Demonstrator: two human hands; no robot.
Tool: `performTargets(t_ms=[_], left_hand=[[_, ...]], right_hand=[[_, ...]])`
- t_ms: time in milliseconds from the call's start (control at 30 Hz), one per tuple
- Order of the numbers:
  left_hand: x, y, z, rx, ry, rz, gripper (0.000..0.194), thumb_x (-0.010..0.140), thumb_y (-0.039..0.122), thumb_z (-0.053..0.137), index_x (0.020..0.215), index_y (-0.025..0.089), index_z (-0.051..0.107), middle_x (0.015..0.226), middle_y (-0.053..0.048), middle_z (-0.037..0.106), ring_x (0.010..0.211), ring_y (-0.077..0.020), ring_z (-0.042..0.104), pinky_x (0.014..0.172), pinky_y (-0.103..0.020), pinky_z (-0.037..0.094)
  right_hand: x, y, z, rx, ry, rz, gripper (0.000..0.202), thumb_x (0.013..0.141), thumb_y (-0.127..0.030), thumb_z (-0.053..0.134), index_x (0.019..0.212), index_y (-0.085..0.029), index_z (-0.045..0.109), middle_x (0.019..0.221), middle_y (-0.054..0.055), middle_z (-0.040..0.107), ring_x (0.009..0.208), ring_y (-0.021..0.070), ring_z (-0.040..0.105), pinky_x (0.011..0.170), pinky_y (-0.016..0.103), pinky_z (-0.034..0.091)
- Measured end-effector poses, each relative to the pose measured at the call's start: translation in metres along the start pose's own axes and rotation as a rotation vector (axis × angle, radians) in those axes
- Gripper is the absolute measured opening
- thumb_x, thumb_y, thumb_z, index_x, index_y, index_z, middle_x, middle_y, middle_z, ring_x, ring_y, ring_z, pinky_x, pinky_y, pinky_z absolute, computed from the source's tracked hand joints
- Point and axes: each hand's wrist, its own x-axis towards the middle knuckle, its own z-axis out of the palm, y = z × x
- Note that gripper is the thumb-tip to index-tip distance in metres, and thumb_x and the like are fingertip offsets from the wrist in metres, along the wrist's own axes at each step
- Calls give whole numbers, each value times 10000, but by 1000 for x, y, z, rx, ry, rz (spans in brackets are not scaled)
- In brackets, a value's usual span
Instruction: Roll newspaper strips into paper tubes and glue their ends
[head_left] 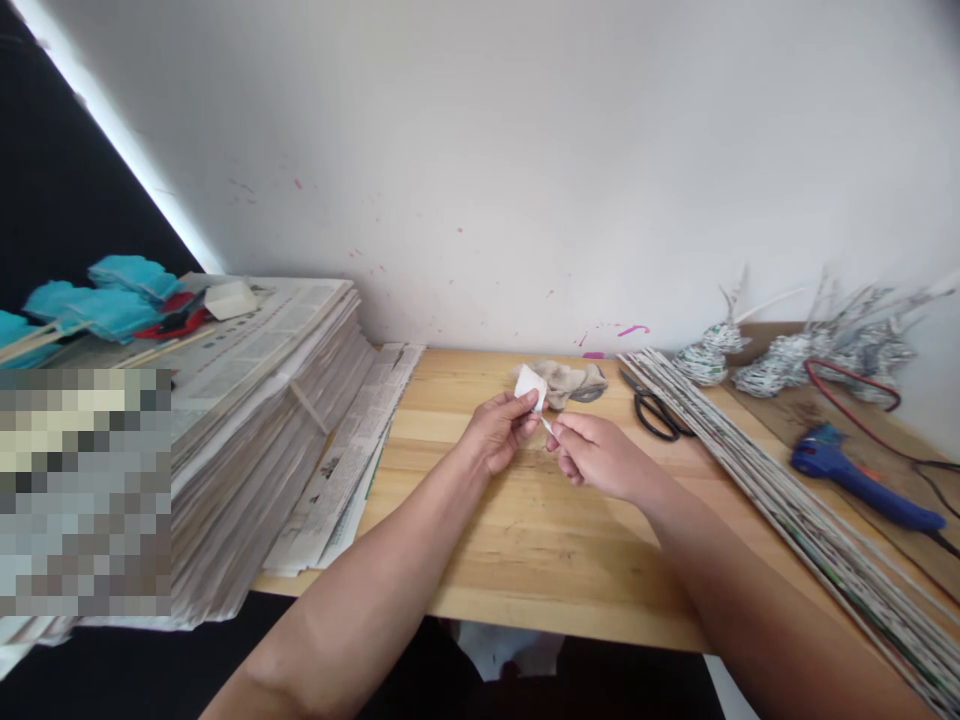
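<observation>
Above the middle of the table, my left hand (511,428) pinches a small white piece of paper (531,382) between thumb and fingers. From its lower edge a thin white rolled end (547,424) sticks out toward the right. The fingertips of my right hand (586,448) are closed on that thin end, close beside the left fingers. Whether the rolled end and the flat white part are one piece, I cannot tell. Just behind both hands lies a crumpled beige cloth (574,383) on the wooden table (517,570).
Stacked newspapers (277,400) rise on the left, with blue folded pieces (112,295) on top. To the right are black-handled scissors (656,415), a bundle of rolled paper sticks (780,510), a blue glue gun (862,480) and woven paper figures (784,362). A wall closes off the back.
</observation>
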Motion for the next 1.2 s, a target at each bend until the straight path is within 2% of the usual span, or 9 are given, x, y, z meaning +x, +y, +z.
performTargets(t_ms=[133,267,333,533,600,700,800,1033,1200], left_hand=[[0,-1,1,10,19,18,75,816,95,657,754,75,620,699,-57,683,481,-36,578,514,-106,509],[-2,-2,0,22,-11,11,61,842,127,636,815,72,628,759,-86,704,511,-55,606,514,-124,521],[-2,-1,0,24,-23,11,63,836,132,645,815,76,627,781,-92,709,525,-60,616,517,-127,524],[-2,1,-1,32,-93,-35,62,817,110,665,830,50,676,754,-74,698,532,-43,612,552,-101,523],[-2,1,-1,37,-84,-38,51,811,94,666,805,45,681,731,-75,696,537,-49,619,557,-101,525],[-1,1,0,42,-39,-22,62,811,79,659,760,48,676,708,-77,696,520,-53,617,546,-110,528],[-1,2,-1,53,-41,-13,47,803,94,674,785,52,686,749,-89,711,531,-57,625,548,-117,533],[-3,2,0,93,-75,-46,58,787,102,691,809,48,695,758,-95,714,514,-60,614,490,-114,504],[-3,1,2,58,20,-4,58,801,85,670,761,46,685,752,-98,714,529,-56,623,552,-118,530]], right_hand=[[-1,-1,4,-304,268,-166,148,893,-325,498,827,-200,540,736,26,643,624,159,554,574,264,313],[-3,-3,5,-406,311,-210,184,912,-277,450,786,-200,560,718,35,636,624,165,547,576,277,298],[-2,-3,4,-330,273,-168,219,917,-281,430,775,-200,575,680,33,632,611,167,555,578,277,317],[2,0,0,325,-69,115,351,953,-420,307,835,-186,540,529,-9,553,470,144,535,496,256,387],[2,0,0,233,-20,67,296,932,-420,379,841,-190,542,575,-3,579,500,144,544,508,254,379],[-1,-1,2,-128,216,-134,163,873,-357,525,843,-203,567,703,16,643,590,150,557,555,259,344],[-2,-1,4,-307,297,-217,181,905,-306,475,797,-203,577,714,30,650,613,158,556,576,270,325],[1,4,-2,90,-56,-16,333,961,-326,323,849,-190,605,628,14,652,525,144,588,535,253,387],[-1,1,2,-345,265,-196,139,883,-305,528,925,-196,604,811,51,689,681,179,601,593,271,348]])
